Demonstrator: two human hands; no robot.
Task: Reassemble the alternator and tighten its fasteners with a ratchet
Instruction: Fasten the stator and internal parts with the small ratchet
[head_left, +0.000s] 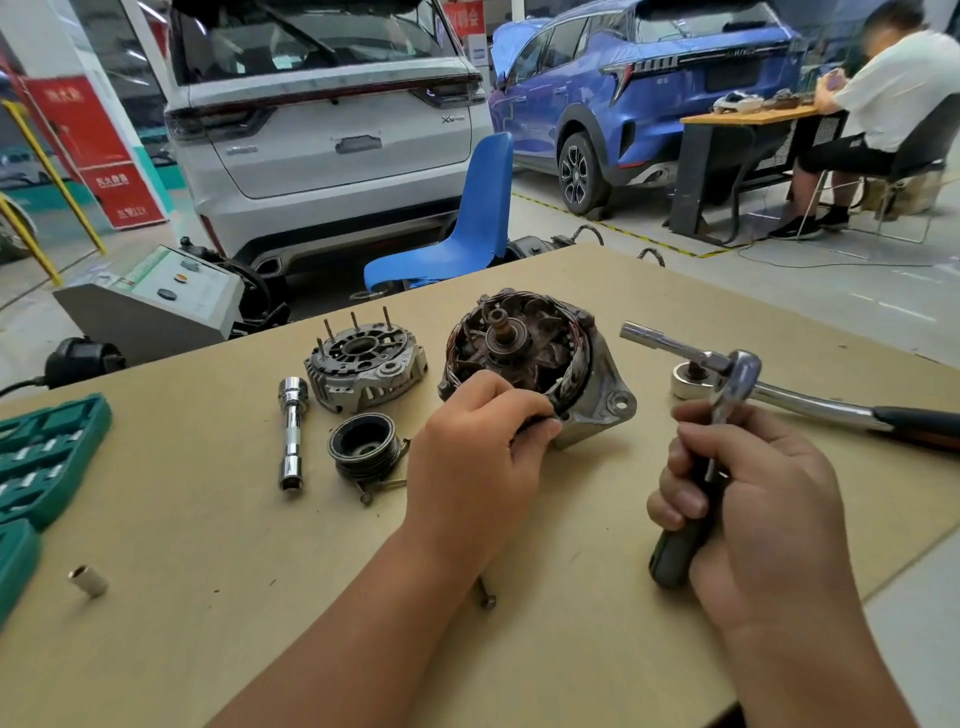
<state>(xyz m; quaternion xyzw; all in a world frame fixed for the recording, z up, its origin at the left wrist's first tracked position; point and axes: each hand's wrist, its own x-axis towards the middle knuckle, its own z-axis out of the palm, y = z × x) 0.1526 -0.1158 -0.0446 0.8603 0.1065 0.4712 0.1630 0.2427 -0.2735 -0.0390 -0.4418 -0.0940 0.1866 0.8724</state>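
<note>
the alternator body (540, 364) sits mid-worktop (208, 545), rotor up. the left hand (478, 447) pinches its stator edge at six o'clock, likely steadying it. the right hand (748, 499), at four o'clock, has its grip clenched round a dark-handled ratchet (722, 410), kept ready. the rear cover (363, 364) waits at nine o'clock.

A car repair garage: a white SUV (322, 119) and a blue SUV (644, 88) parked behind a workbench (208, 571).
</note>
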